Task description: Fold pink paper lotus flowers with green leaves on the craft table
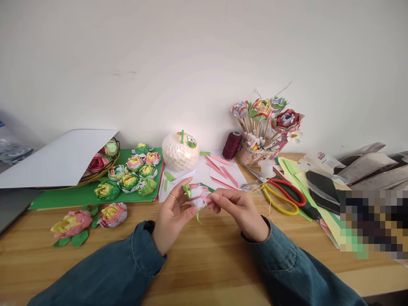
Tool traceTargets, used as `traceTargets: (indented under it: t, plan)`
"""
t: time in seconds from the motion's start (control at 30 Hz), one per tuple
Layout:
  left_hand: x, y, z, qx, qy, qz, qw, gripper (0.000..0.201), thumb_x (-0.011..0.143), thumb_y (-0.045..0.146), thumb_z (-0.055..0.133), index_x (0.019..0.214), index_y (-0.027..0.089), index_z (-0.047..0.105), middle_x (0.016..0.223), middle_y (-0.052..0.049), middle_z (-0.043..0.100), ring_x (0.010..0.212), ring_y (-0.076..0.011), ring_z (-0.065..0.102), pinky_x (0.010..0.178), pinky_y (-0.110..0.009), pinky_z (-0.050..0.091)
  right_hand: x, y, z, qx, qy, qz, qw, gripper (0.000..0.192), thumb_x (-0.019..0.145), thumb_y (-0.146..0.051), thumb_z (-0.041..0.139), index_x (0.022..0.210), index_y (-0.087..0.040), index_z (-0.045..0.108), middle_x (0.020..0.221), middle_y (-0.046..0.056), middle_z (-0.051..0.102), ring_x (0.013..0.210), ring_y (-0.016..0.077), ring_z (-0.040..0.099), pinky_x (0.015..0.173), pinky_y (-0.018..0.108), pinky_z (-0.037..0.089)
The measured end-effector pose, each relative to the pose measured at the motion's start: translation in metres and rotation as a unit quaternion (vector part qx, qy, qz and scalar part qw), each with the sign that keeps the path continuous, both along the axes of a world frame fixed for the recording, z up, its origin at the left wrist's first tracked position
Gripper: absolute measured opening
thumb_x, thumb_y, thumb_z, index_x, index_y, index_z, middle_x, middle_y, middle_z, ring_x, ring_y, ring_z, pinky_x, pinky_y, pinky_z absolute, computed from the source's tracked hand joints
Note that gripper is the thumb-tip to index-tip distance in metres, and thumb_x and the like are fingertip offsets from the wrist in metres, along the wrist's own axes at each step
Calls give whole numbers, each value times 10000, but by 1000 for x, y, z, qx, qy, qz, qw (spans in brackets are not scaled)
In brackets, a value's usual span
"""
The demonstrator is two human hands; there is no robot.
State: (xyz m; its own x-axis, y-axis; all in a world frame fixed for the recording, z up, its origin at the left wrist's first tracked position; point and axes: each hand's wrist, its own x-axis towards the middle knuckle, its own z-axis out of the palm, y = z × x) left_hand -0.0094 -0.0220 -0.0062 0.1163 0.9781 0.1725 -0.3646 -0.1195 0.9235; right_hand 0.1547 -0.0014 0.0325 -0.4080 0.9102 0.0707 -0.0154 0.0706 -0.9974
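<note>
My left hand [174, 214] and my right hand [239, 208] together hold a small folded paper flower [200, 196], white with pink strips and a green leaf, just above the wooden table [204, 255]. The left hand's fingers pinch its left side; a ring shows on one finger. On the other side, the right hand's fingertips grip a pink strip. Both arms wear denim sleeves.
Several finished paper flowers [134, 174] lie on a green sheet [63, 197], two more [111, 213] on the table at left. A white netted ball [180, 152], pink strips [219, 170], thread spool [231, 145], flower basket [261, 140] and scissors [280, 193] lie behind.
</note>
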Motion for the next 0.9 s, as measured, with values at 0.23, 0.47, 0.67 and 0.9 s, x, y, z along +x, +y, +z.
traceTargets:
  t: [0.23,0.47,0.67,0.9]
  plan:
    - [1,1,0,-11,-7,-14,1000,503,728,233,645,1184,280,437,1125,-38,537,1020,-193,510,844,-295,433,-3,1,-3,-54,22,-22,998,212,659,-368,681,667,-157,679,538,-26,534,484,64,355,459,216,289]
    - [0,0,0,-27,-13,-7,1000,524,705,234,666,1177,272,441,1143,-52,531,1039,-216,511,834,-307,445,-6,1,-4,-97,50,-45,993,201,591,-352,727,608,-159,673,491,-37,513,463,55,324,439,212,255]
    - [0,0,1,-30,-6,-4,1000,517,714,224,658,1178,270,436,1138,-47,534,1037,-202,513,838,-286,441,-8,-1,-7,-29,-4,-56,998,181,673,-345,670,684,-164,667,592,-7,591,500,78,436,474,219,342]
    - [2,0,1,-35,-11,1,999,508,714,218,655,1170,250,433,1117,-49,541,1025,-195,514,848,-287,432,-11,-15,-16,398,-275,-177,857,159,835,-190,481,842,-151,635,718,66,621,601,137,545,556,265,436]
